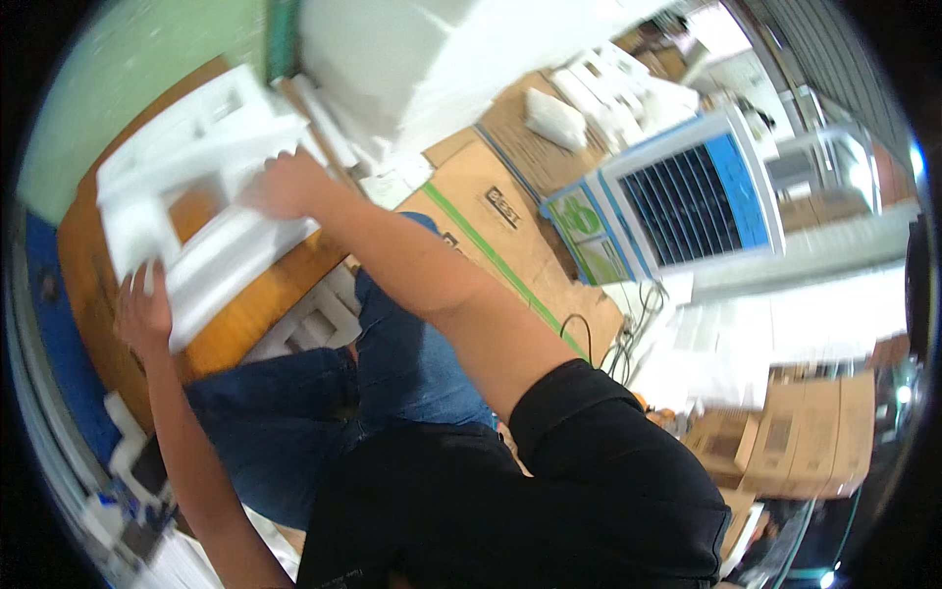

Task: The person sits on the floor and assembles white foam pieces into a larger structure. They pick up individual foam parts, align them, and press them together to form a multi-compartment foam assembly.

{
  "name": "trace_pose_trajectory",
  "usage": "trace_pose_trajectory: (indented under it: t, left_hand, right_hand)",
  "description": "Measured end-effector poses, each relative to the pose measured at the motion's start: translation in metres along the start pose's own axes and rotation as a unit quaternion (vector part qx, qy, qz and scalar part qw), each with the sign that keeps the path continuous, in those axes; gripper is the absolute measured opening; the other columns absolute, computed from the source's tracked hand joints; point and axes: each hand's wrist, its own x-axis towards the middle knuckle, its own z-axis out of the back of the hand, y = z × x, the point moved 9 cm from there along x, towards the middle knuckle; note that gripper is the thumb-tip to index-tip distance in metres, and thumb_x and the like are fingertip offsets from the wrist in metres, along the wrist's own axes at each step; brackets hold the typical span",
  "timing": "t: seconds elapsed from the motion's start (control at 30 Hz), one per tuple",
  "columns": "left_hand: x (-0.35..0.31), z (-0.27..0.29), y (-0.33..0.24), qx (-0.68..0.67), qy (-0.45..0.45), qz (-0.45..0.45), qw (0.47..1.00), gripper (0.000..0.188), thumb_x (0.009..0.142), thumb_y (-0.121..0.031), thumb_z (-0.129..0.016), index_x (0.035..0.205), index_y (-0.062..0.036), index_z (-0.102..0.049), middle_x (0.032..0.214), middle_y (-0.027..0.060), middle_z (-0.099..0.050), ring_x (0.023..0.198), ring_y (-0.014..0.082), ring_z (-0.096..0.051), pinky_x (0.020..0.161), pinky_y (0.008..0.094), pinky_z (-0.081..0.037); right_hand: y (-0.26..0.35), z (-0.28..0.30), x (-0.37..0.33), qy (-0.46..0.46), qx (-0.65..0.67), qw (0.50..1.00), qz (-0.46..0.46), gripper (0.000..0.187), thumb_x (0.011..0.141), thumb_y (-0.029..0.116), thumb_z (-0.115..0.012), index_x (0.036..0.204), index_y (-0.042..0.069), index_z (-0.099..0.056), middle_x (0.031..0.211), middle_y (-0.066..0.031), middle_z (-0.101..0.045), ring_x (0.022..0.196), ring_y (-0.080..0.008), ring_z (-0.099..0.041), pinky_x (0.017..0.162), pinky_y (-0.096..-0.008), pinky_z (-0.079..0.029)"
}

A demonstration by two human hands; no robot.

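A white foam packing piece (221,280) with a square opening lies on a round brown wooden table (231,329) at the left. My left hand (145,312) rests against its near left corner, fingers apart, some over the edge. Above the foam's right part is my right hand (287,187), its fingers curled and slightly blurred. What it holds, if anything, is hidden. Another molded white foam piece (182,128) sits behind, toward the far edge of the table. Brown wood shows through the square opening.
Flattened cardboard (491,231) covers the floor to the right. A blue and white air cooler (682,206) stands on it, with black cables (628,339) nearby. Tall white foam blocks (383,69) stand beyond the table. Cardboard boxes (810,432) are stacked at the right.
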Motion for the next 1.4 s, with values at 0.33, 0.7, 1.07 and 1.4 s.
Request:
trace_pose_trajectory:
  t: [0.33, 0.7, 1.07, 1.4]
  left_hand:
    - [-0.138, -0.118, -0.171, -0.157, 0.034, -0.010, 0.987, 0.059, 0.103, -0.068, -0.039, 0.142, -0.0315, -0.063, 0.152, 0.0050, -0.056, 0.138, 0.0297, -0.054, 0.111, 0.0486, -0.044]
    - [-0.124, -0.159, -0.147, -0.123, -0.033, -0.083, 0.988, 0.051, 0.101, -0.061, -0.048, 0.131, -0.0276, -0.072, 0.141, 0.0035, -0.066, 0.129, 0.0241, -0.061, 0.106, 0.0412, -0.051]
    - [-0.149, -0.124, -0.165, -0.255, -0.017, 0.040, 0.966, 0.063, 0.092, -0.073, -0.049, 0.133, -0.0290, -0.069, 0.147, 0.0092, -0.059, 0.140, 0.0305, -0.050, 0.114, 0.0640, -0.033]
    - [-0.159, -0.067, -0.161, -0.340, -0.077, 0.058, 0.936, 0.049, 0.088, -0.053, -0.067, 0.113, -0.0118, -0.079, 0.128, 0.0177, -0.070, 0.128, 0.0344, -0.059, 0.107, 0.0591, -0.042]
  right_hand:
    - [-0.144, 0.011, -0.143, 0.134, -0.147, 0.978, -0.060, 0.064, 0.098, 0.067, -0.041, 0.115, 0.017, -0.078, 0.118, -0.0155, -0.073, 0.112, -0.0349, -0.067, 0.101, -0.0502, -0.046]
    - [-0.151, -0.008, -0.118, 0.189, -0.158, 0.967, -0.069, 0.088, 0.094, 0.082, -0.032, 0.113, 0.011, -0.079, 0.118, -0.0199, -0.073, 0.122, -0.0342, -0.064, 0.109, -0.0596, -0.039]
    - [-0.157, 0.005, -0.132, 0.103, -0.241, 0.965, -0.005, 0.082, 0.097, 0.079, -0.033, 0.118, 0.014, -0.078, 0.114, -0.0194, -0.072, 0.111, -0.0365, -0.068, 0.102, -0.0582, -0.044]
    - [-0.157, 0.018, -0.130, 0.059, -0.137, 0.988, -0.026, 0.083, 0.093, 0.078, -0.045, 0.151, 0.018, -0.050, 0.130, -0.0223, -0.063, 0.121, -0.0378, -0.062, 0.105, -0.0567, -0.044]
